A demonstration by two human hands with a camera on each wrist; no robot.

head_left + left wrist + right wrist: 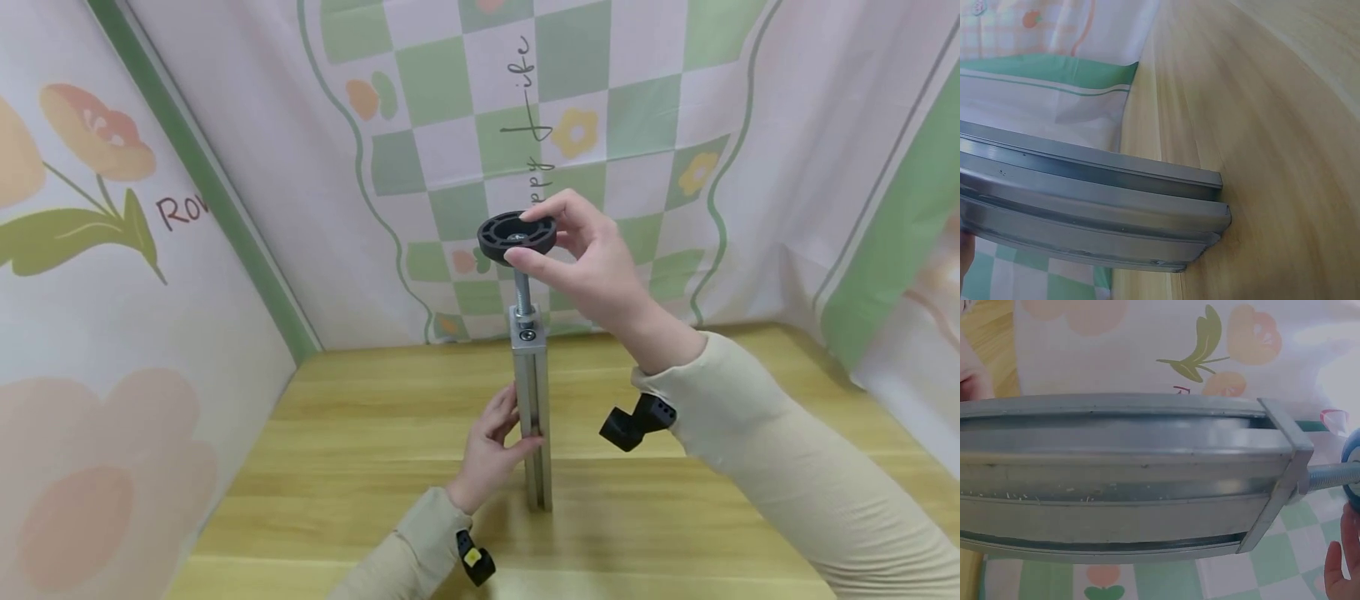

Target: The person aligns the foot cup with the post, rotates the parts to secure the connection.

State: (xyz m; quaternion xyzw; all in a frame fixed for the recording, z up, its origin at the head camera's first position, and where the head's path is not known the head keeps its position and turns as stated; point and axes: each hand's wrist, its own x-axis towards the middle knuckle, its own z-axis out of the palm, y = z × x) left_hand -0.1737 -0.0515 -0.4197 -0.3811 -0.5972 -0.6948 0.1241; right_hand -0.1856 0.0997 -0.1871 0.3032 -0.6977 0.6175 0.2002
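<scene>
An aluminium profile (531, 379) with grooved sides stands upright, its lower end at the wooden table in the left wrist view. My left hand (483, 462) grips it around the lower half, thumb across the near side. A metal end plate (1280, 478) with a bolt caps the top. From that plate rises a threaded rod (522, 292), carrying a round black levelling foot (492, 244) with its hollow underside facing up. The right hand (600, 262) pinches the foot's rim between thumb and fingers. In the right wrist view, fingers (1350, 550) show beside the foot.
The wooden table (360, 467) extends around the profile. Behind it hangs a curtain (427, 167) with green checks and flowers, and more printed cloth (112, 333) closes the left side. Black camera mounts sit on the left wrist (476, 562) and right wrist (637, 421).
</scene>
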